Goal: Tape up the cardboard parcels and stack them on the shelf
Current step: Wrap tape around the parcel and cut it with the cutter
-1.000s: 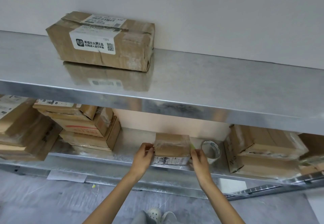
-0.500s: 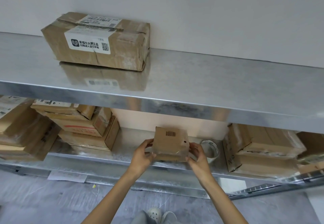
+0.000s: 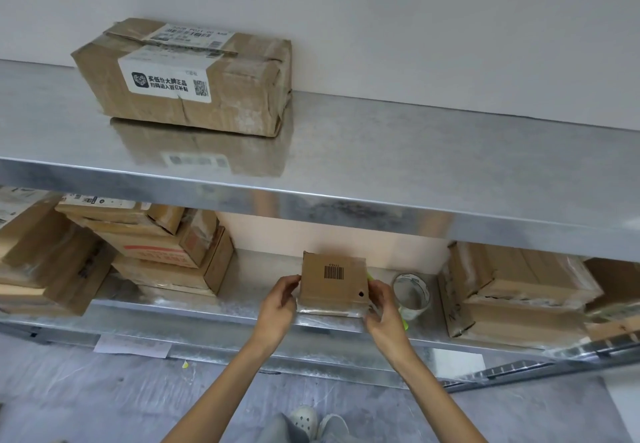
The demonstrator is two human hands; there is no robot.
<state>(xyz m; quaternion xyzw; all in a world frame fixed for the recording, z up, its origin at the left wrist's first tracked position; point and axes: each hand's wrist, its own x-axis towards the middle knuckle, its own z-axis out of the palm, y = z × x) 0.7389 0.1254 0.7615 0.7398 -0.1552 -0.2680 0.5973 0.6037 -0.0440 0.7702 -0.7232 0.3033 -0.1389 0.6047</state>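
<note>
From my head camera I look down at a small box (image 3: 334, 283) of plain brown cardboard, squarish. Its barcode face is turned up towards me and there is a small dark hole near one corner. I hold it between both hands at the front of the lower shelf (image 3: 242, 298). My left hand (image 3: 277, 307) grips its left side with curled fingers, and my right hand (image 3: 384, 311) grips its right side the same way. Glossy clear tape or film shines along its near bottom edge. I cannot tell whether that edge touches the shelf.

Just right of my right hand a tape roll (image 3: 412, 295) stands on its edge, a pale ring with a hollow middle. A thin yellow-green thing (image 3: 404, 324) pokes out beside my right wrist, too hidden to name.

Both shelves are flat, dull-shiny sheet metal. On the lower one a stack of creased cartons (image 3: 166, 255) sits to the left and another stack (image 3: 512, 290) sits to the right, both with film-wrapped, crumpled sides.

On the upper shelf (image 3: 415, 172) lies a long parcel (image 3: 242, 96) near the left. It is dented cardboard with a white printed label, shiny tape bands and a blurred reflection on the metal beneath it. Behind it is a smooth white wall (image 3: 415, 26).

Below are the grey, scuffed floor (image 3: 104, 404) and my pale perforated shoes (image 3: 306, 420).
</note>
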